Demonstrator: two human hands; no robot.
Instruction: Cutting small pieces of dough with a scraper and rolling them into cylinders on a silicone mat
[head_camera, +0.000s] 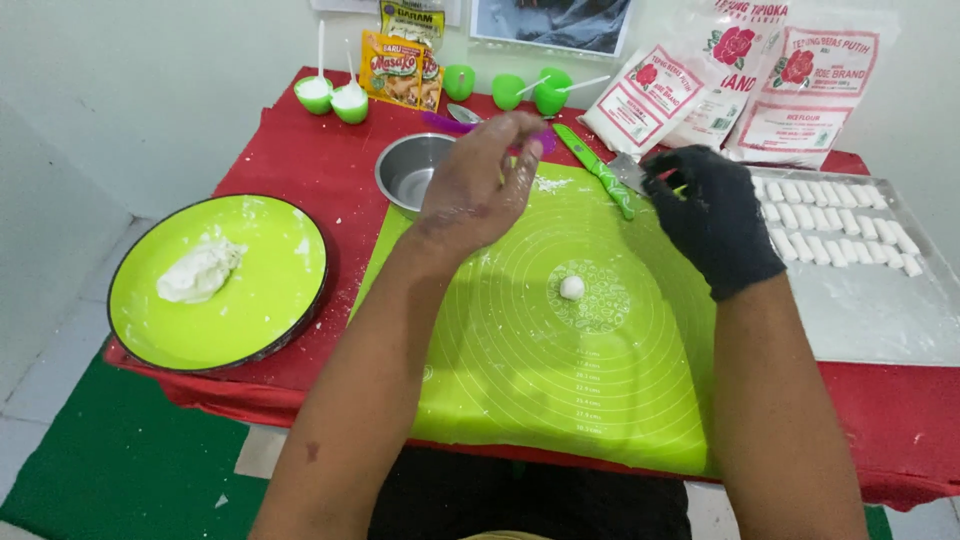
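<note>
My left hand (478, 190) is bare and dusted with flour. It hovers over the far left part of the green silicone mat (560, 390), its fingertips bunched together in front of a purple utensil (445, 123); whether they grip it is unclear. My right hand (712, 215), in a black glove, is closed around a tool whose metal blade (627, 172) sticks out to the left, beside a green-handled knife (596, 170). A small white dough ball (572, 287) sits alone at the mat's middle, apart from both hands.
A green plate (250, 310) at left holds a lump of dough (198, 272). A steel bowl (408, 172) stands behind the mat. A floured tray (870, 320) at right carries rows of dough pieces (835, 225). Small green cups (348, 104), seasoning packets and flour bags (760, 90) line the back.
</note>
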